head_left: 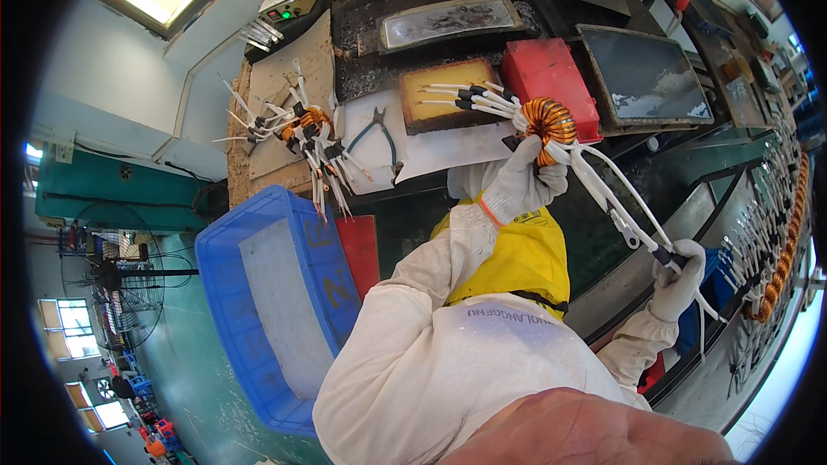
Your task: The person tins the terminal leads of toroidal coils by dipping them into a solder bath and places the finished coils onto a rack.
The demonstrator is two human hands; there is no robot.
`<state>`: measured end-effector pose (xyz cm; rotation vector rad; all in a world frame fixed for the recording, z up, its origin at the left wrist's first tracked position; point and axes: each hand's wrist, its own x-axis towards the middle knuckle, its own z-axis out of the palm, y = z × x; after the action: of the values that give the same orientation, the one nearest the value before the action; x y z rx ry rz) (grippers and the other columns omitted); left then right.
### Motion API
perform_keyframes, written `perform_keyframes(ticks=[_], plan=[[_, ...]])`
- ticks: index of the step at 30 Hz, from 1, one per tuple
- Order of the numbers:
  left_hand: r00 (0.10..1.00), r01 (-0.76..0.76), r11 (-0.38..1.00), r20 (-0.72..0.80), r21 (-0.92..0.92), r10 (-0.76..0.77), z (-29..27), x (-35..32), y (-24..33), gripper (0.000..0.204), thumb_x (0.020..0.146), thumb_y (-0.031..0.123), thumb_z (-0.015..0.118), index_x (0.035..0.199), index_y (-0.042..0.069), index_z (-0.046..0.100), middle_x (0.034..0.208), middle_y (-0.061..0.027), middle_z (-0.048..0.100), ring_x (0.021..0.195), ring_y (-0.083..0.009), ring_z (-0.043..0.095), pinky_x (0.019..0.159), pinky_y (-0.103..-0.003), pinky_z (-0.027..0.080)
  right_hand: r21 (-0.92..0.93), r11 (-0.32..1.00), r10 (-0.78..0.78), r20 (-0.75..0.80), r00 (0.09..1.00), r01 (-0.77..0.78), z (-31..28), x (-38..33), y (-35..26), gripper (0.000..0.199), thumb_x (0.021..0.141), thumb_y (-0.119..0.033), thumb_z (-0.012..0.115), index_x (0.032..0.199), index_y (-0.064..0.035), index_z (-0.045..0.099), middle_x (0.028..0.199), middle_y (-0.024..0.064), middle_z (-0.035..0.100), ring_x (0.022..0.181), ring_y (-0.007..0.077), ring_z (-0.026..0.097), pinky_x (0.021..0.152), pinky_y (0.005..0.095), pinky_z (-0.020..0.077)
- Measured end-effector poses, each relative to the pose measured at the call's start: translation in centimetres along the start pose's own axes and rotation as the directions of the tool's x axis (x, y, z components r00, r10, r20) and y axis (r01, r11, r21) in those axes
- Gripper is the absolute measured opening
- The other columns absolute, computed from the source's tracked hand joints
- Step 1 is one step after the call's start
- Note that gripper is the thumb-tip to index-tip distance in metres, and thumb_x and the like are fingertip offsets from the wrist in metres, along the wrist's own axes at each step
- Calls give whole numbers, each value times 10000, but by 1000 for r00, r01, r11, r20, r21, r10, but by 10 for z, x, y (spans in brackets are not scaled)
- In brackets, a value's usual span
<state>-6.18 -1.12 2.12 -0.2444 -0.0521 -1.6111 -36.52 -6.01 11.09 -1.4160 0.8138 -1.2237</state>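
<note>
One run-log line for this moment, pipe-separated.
left hand: holding copper-wound ring coil | right hand: holding its white leads | rest: second coil, pliers, red box, blue crate

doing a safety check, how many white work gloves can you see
2: one on the left hand, holding a copper-wound coil; one on the right hand, gripping the coil's white leads.

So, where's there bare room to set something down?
White sheet, right of the pliers and in front of the yellow tray; brown board, between the control box and the resting coil. Crowded: around that coil's splayed leads, and above the tray, where white leads of the held coil reach.
</note>
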Motion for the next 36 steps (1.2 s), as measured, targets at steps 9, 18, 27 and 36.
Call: perform_keyframes(ticks=[9, 18, 27, 36], plan=[[998, -14, 995, -56, -99, 8, 10, 13, 9, 360, 937, 329, 682, 1129, 46, 569, 902, -13, 565, 692, -90, 432, 641, -237, 414, 7, 1000, -20, 4, 1000, 20, 27, 24, -13, 463, 1038, -456, 455, 1006, -15, 592, 687, 38, 543, 417, 39, 365, 407, 187, 316], [989, -65, 982, -144, -177, 39, 29, 33, 19, 453, 927, 381, 684, 1163, 17, 557, 891, -42, 547, 667, -90, 436, 619, -229, 436, -60, 995, -79, 35, 996, 81, 61, 62, -44, 453, 1056, -425, 429, 1029, -9, 607, 605, -17, 435, 425, 29, 293, 444, 200, 313], [988, -56, 957, -156, -285, 12, 27, 33, 27, 460, 916, 352, 708, 1150, -12, 550, 921, -86, 590, 662, -103, 466, 601, -224, 466, -64, 997, -29, 40, 999, 31, 77, 69, -50, 446, 1048, -428, 449, 1035, -15, 617, 605, -21, 442, 446, 31, 311, 464, 198, 308], [990, -61, 964, -141, -260, 24, 30, 31, 26, 466, 912, 354, 711, 1161, -6, 553, 936, -87, 599, 673, -103, 466, 604, -225, 468, -32, 999, -21, 95, 995, 24, 73, 70, -49, 434, 1040, -432, 464, 1041, -27, 621, 629, -8, 474, 461, 34, 354, 461, 188, 315]])
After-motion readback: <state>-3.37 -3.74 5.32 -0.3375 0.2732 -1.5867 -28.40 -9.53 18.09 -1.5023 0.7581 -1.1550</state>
